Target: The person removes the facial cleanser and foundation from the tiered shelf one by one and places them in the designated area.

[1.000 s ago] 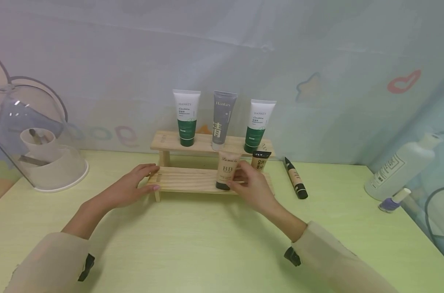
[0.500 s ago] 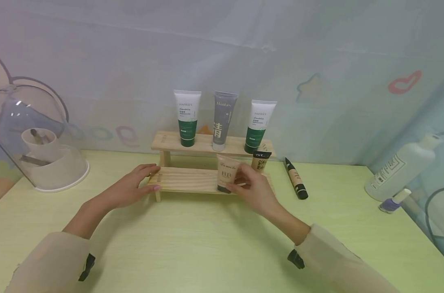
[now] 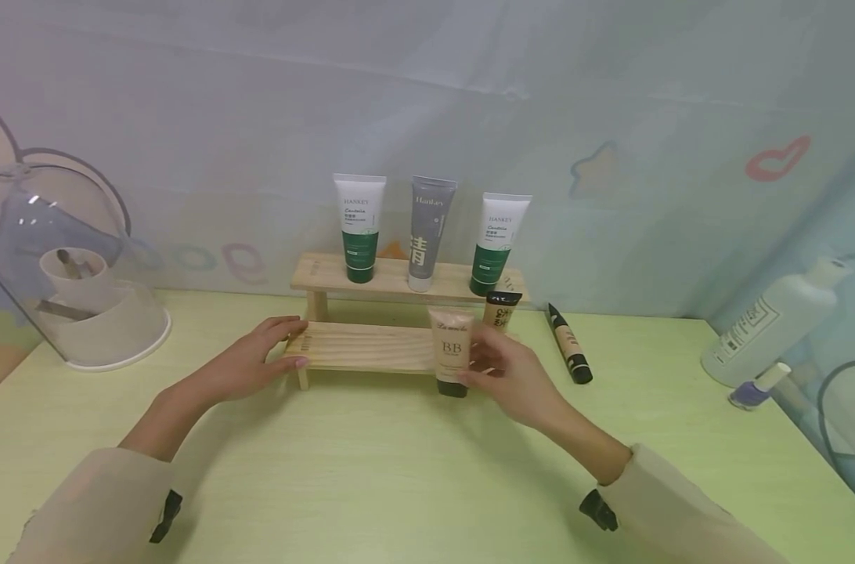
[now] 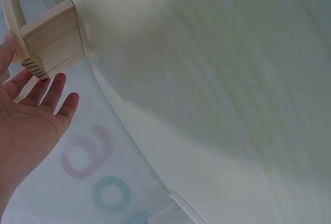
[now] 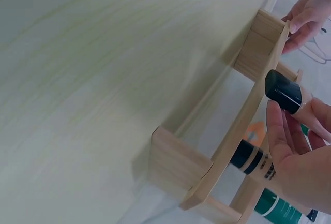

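Observation:
My right hand (image 3: 515,372) pinches a beige BB cream tube (image 3: 452,345), black cap down, just off the front edge of the two-step wooden stand (image 3: 364,345). In the right wrist view, the tube's dark cap (image 5: 283,90) sticks out past the step's edge. At the stand's left end, my left hand (image 3: 247,362) holds the lower step between thumb and fingers. Behind my right hand, a black-topped beige tube (image 3: 501,307) stands on the lower step, partly hidden. The upper step bears a white-green tube (image 3: 360,227), a grey tube (image 3: 431,227) and another white-green tube (image 3: 499,243).
A black and beige pen-shaped tube (image 3: 570,345) lies right of the stand. Further right are a white pump bottle (image 3: 773,325) and a purple nail polish bottle (image 3: 755,389). A clear-domed organizer (image 3: 110,321) stands at the left. Behind the table (image 3: 371,470) hangs a printed cloth.
My right hand has drawn the BB cream tube off the lower step, toward me and slightly right. My left hand has stayed in place on the stand.

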Tool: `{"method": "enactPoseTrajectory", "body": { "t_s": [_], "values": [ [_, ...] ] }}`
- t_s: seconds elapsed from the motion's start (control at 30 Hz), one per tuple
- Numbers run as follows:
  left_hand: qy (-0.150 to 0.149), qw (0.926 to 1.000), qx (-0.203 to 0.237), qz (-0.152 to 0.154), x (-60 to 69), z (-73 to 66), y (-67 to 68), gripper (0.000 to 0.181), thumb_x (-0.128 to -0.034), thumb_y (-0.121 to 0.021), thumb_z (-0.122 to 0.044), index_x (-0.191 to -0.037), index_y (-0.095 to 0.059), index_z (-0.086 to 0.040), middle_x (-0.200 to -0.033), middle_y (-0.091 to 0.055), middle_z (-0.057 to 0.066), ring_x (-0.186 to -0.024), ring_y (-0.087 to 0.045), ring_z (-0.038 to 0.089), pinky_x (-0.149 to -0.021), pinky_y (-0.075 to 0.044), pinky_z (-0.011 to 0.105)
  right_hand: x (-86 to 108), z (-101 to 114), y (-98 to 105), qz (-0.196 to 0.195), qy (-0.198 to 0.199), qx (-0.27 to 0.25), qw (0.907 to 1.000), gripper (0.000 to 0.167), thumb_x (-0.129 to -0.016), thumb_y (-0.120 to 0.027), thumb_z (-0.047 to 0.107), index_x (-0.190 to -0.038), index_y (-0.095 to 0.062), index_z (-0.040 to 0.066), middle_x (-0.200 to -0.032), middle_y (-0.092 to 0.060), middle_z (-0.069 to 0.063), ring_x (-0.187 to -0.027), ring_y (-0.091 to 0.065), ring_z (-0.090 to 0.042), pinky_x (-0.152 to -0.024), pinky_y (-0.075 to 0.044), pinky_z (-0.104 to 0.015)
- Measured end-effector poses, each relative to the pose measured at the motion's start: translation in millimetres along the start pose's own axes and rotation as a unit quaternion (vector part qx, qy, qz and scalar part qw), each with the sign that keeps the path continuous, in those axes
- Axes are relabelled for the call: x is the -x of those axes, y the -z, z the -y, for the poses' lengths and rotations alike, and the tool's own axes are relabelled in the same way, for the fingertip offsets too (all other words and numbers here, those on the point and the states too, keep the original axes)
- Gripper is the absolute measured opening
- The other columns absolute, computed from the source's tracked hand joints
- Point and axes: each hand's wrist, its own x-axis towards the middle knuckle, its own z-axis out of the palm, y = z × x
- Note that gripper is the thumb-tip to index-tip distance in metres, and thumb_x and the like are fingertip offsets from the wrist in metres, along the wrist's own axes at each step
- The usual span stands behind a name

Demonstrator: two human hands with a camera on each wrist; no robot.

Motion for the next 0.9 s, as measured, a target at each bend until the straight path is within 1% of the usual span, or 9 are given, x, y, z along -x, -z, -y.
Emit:
{"method": "enactPoseTrajectory", "body": {
  "t_s": [0.23,0.47,0.67,0.8,0.9],
  "values": [
    [0.002,1.0,0.002,0.0,-0.5,1.4,-0.6,0.062,-0.0932,-0.053,-0.029,-0.137,-0.031,0.008,-0.139,-0.024,0.029,-0.124,-0.03,0.046,-0.097,-0.025,0.059,14.2,-9.5,16.5,0.016,-0.01,0.015,0.9997,0.039,-0.08,-0.067,-0.001,-0.116,-0.054,0.003,-0.11,-0.059,-0.012,-0.091,-0.06,-0.022,-0.079,-0.05,-0.032],
    [0.005,1.0,0.0,0.001,-0.6,0.6,-0.3,0.062,-0.0933,-0.053,-0.03,-0.137,-0.031,0.008,-0.139,-0.024,0.029,-0.124,-0.03,0.046,-0.097,-0.025,0.06,27.9,-21.3,35.1,0.033,-0.015,0.01,0.9993,0.034,-0.081,-0.066,-0.003,-0.111,-0.052,0.004,-0.103,-0.062,-0.015,-0.086,-0.062,-0.022,-0.071,-0.05,-0.031],
    [0.005,1.0,0.006,0.001,-0.3,0.6,-0.1,0.062,-0.0933,-0.053,-0.03,-0.137,-0.031,0.008,-0.14,-0.024,0.029,-0.124,-0.029,0.046,-0.097,-0.025,0.06,37.2,-29.0,50.9,0.031,-0.033,-0.008,0.9989,0.035,-0.08,-0.064,-0.007,-0.112,-0.051,0.0,-0.1,-0.063,-0.018,-0.083,-0.061,-0.024,-0.069,-0.051,-0.03],
    [0.005,1.0,0.007,0.002,-0.6,1.2,-0.4,0.063,-0.0934,-0.053,-0.031,-0.137,-0.03,0.008,-0.14,-0.023,0.028,-0.124,-0.03,0.045,-0.097,-0.026,0.06,43.1,-33.1,61.4,0.028,-0.049,-0.029,0.998,0.037,-0.081,-0.062,-0.008,-0.115,-0.048,-0.002,-0.101,-0.061,-0.02,-0.084,-0.061,-0.025,-0.068,-0.052,-0.03],
    [0.005,1.0,0.007,0.002,-0.8,1.4,-0.6,0.062,-0.0935,-0.053,-0.031,-0.137,-0.031,0.008,-0.14,-0.023,0.028,-0.124,-0.03,0.045,-0.096,-0.026,0.06,46.8,-37.7,70.3,0.024,-0.052,-0.046,0.9973,0.037,-0.082,-0.06,-0.01,-0.116,-0.046,-0.004,-0.104,-0.059,-0.024,-0.087,-0.061,-0.026,-0.068,-0.053,-0.032]
  ]
}}
